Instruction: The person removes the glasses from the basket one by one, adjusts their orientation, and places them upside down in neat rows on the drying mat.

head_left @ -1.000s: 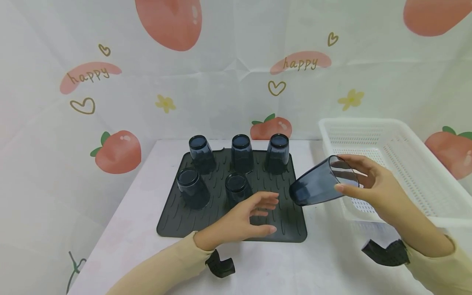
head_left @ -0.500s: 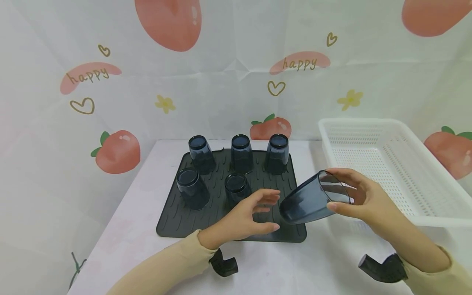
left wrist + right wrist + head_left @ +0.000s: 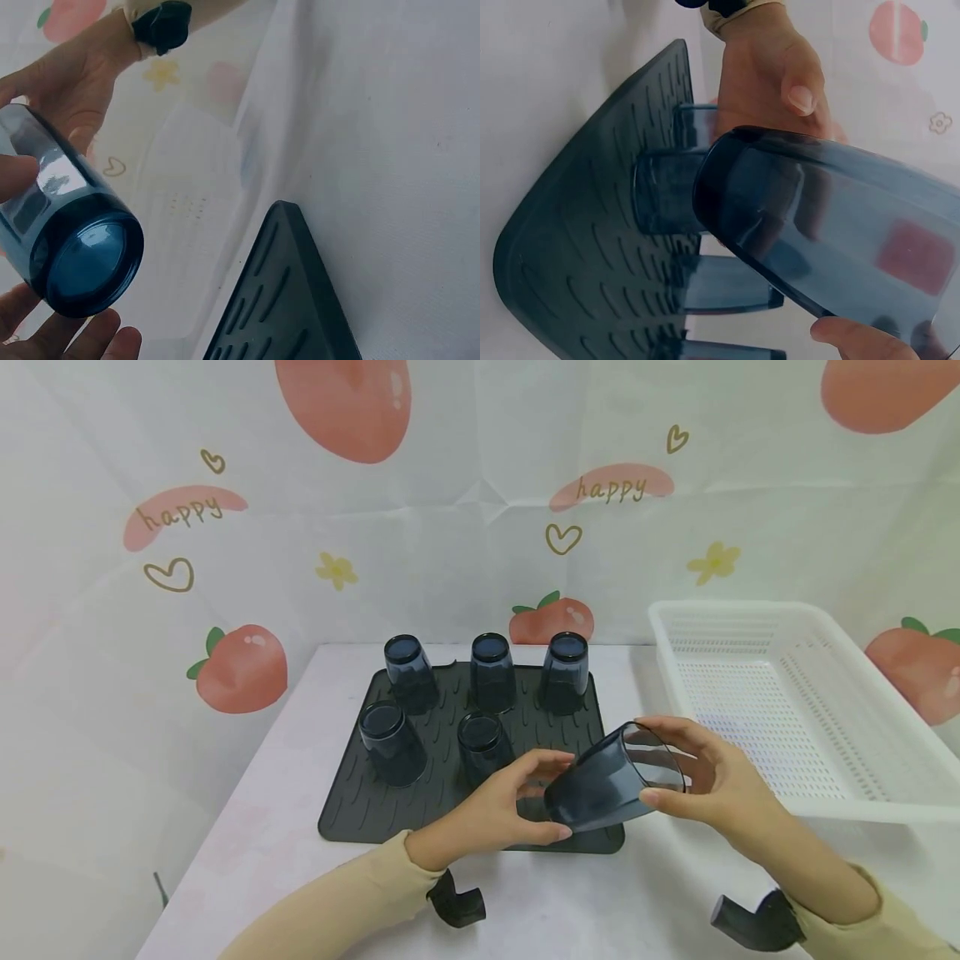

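My right hand (image 3: 708, 772) grips a blue-tinted drinking glass (image 3: 600, 783) near its rim, thumb on the near side and fingers on the far side. The glass is tilted, its rim toward the right and its base toward my left hand (image 3: 498, 806). That left hand's thumb and fingers are spread around the base, fingertips right at its edge. In the left wrist view, the thick glass base (image 3: 88, 259) lies between thumb and fingers. Below is a dark ribbed drying mat (image 3: 356, 818), with several matching glasses (image 3: 393, 747) upside down in two rows.
A white perforated plastic basket (image 3: 817, 810) stands to the right of the mat, on a white-covered table (image 3: 247, 860). Behind the table hangs a white cloth (image 3: 427, 552) printed with fruit and hearts.
My right hand has brought the tilted glass left and downward, from beside the basket to over the mat's right part. Its base has come between my left thumb and fingers, which barely moved.
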The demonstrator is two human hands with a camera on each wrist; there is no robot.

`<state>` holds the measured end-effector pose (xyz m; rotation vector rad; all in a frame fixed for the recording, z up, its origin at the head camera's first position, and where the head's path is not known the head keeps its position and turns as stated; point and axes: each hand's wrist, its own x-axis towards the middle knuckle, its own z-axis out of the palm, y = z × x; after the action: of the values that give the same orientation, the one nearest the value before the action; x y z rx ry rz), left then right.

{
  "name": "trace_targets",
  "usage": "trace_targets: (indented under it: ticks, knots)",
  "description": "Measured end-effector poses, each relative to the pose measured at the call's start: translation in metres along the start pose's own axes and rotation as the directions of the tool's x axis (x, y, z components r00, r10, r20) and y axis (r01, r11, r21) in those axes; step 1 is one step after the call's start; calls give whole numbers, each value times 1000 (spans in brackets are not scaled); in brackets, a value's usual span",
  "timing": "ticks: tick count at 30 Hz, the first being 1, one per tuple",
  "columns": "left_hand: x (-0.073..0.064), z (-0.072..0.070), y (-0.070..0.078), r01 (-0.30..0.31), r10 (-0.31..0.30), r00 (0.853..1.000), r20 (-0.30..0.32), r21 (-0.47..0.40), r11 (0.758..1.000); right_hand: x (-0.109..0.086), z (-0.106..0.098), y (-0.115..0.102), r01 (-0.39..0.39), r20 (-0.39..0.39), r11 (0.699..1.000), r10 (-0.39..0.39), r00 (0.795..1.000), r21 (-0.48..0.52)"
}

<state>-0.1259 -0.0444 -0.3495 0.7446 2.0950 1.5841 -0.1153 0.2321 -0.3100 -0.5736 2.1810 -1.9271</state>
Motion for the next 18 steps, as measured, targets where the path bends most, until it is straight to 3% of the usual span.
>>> trace_targets:
  ticks: [11,18]
  knots:
    - [-3,3,1,46,-45,999,-7,61,997,-1,9,-1,29,43,996,-33,999,81]
    - [-3,5,3,64,-63,998,-14,29,998,1,12,-1,61,51,993,-66,996,97]
